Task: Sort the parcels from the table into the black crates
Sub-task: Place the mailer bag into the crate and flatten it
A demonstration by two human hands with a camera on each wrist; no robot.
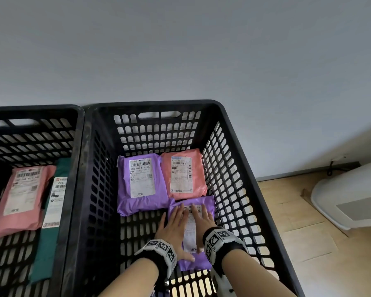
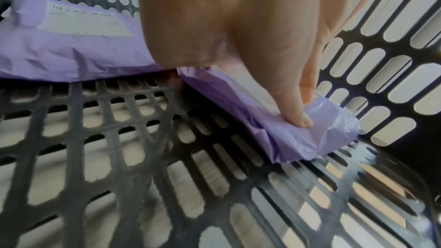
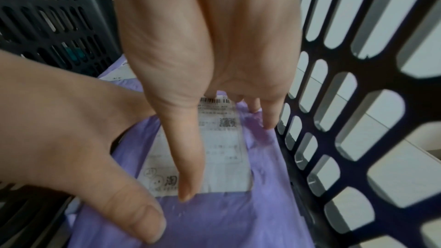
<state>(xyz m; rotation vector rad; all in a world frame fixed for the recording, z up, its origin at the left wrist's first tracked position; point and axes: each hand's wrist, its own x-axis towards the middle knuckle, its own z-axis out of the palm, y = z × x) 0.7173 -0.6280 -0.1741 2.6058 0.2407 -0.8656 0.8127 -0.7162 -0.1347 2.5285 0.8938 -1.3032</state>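
Left hand (image 1: 174,229) and right hand (image 1: 202,225) lie flat, fingers straight, on a purple parcel (image 1: 192,262) on the crate (image 1: 244,159) floor; its long axis runs away from the wrists, label up, barcode end beyond the fingertips. Just past it sit a pink parcel (image 1: 183,174) and a second purple one (image 1: 140,181). From the left wrist, the thumb (image 2: 296,114) dents the wrapper's near corner: soft, light, probably slick film. From the right wrist, that hand (image 3: 214,48) presses the label (image 3: 222,150), parcel close to the wall; I would take hold at the long edges.
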